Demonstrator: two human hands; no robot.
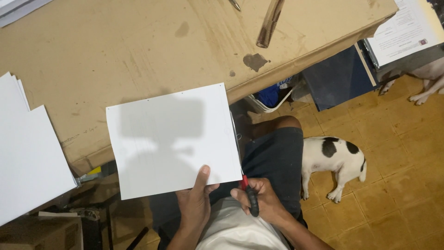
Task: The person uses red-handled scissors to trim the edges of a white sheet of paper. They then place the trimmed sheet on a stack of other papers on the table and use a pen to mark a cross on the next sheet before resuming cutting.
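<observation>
1. Left hand (194, 203) pinches the bottom edge of the white rectangular paper sheet (173, 139), thumb on top; the sheet hangs over the edge of the brown cardboard-covered table (115, 46).
2. Right hand (259, 201) is clenched on the red-and-black-handled scissors (247, 192), blade along the sheet's right edge.
3. Judgement: keep the sheet taut and the blade on the edge.
4. White paper stack (27, 153) well left; black-and-white dog (330, 162) on the floor right, so elbow room is tight.

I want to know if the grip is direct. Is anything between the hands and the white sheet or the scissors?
Nothing visible. The left hand pinches the white sheet at its lower edge, and the right hand holds the scissors at the sheet's right edge.
</observation>
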